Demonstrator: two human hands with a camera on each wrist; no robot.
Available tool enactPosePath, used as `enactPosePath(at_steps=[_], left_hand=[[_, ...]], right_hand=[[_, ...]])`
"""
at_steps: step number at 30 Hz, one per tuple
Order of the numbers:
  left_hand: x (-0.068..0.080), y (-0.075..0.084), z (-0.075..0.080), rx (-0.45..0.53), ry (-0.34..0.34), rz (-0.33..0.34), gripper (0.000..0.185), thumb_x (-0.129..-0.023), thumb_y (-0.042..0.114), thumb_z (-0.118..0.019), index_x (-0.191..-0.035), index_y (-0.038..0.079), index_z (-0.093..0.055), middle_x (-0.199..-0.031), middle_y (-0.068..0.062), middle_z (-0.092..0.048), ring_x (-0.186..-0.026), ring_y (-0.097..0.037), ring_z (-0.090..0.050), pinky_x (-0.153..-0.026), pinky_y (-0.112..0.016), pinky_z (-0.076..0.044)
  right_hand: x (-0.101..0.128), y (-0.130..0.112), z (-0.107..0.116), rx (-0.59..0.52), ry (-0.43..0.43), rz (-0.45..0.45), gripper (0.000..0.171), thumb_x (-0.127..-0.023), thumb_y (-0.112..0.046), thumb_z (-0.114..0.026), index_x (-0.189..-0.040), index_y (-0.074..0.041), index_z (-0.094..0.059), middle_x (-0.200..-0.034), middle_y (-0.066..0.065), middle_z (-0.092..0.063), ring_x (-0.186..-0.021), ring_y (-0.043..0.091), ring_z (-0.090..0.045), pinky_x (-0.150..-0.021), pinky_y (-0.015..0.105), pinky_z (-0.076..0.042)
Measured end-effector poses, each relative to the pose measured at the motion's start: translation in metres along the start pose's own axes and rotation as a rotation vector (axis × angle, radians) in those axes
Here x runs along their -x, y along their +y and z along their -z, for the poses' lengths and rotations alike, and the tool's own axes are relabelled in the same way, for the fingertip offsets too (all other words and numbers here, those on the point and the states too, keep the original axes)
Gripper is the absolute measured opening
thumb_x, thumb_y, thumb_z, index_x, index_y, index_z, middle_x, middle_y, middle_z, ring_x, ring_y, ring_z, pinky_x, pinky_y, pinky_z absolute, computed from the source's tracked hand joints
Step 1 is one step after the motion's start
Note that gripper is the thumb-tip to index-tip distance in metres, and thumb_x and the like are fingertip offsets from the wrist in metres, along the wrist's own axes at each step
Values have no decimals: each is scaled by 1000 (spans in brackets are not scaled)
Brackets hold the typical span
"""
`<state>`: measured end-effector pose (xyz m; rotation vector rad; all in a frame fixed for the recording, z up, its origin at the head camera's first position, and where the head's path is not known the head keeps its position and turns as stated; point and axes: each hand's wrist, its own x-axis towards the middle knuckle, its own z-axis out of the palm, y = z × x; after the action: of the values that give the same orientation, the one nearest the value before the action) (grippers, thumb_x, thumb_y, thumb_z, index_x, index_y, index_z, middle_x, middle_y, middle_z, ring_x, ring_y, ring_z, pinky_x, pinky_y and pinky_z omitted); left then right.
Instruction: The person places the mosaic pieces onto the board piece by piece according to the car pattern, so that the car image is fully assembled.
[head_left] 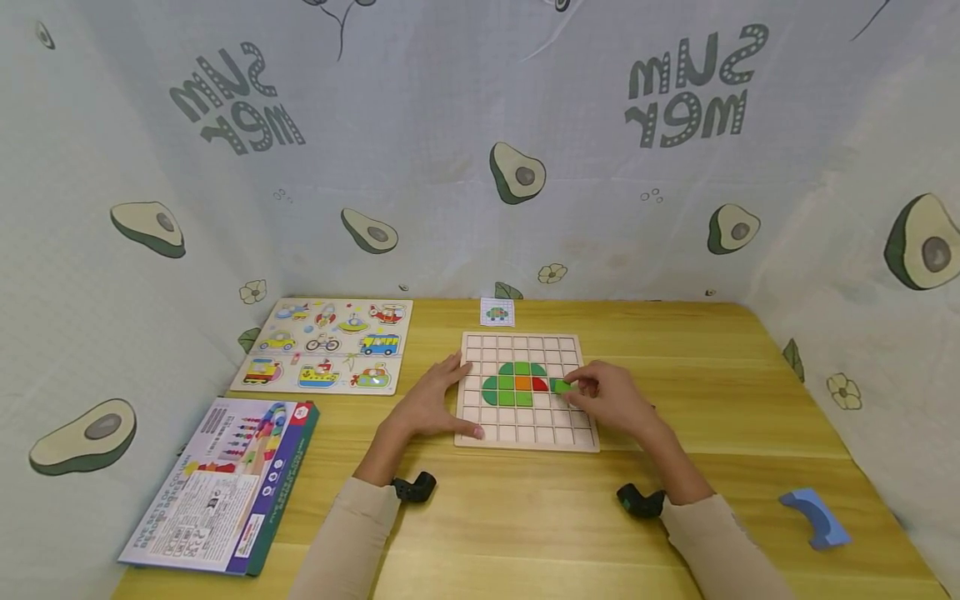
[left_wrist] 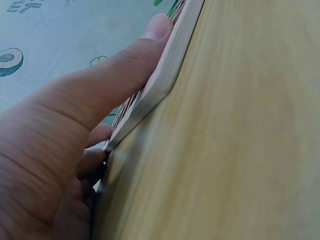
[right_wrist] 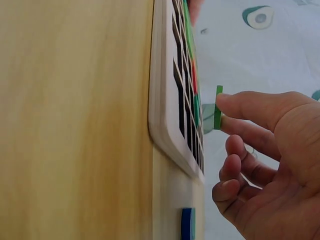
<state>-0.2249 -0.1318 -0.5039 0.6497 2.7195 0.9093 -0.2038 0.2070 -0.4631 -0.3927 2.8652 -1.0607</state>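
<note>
Green tile [head_left: 561,385] pinched by right hand [head_left: 611,400]; left hand [head_left: 431,406] flat, steadying wooden board [head_left: 525,437].

Two bare hands, long beige sleeves

Each forearm wears a snug, pale beige sleeve ending just short of the wrist (no rings or watch in view), with a small black camera mount strapped under the left hand [head_left: 427,407] and the right hand [head_left: 611,400].
</note>
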Motion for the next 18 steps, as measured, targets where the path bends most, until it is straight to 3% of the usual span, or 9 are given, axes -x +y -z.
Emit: enactPosePath(at_steps=[18], left_hand=[[-1,-2,-1,4,-4,4,120,-67,61,-91,-163,18,-34,-174,-3,-15,-161,-32,-14,-129,-54,-20]], right_hand=[[-8,-10,-21,15,-68,52,23,-90,-18,-81,-111,-7,-80,-85,2,-57,-79,18,-49,-65,25,-40]])
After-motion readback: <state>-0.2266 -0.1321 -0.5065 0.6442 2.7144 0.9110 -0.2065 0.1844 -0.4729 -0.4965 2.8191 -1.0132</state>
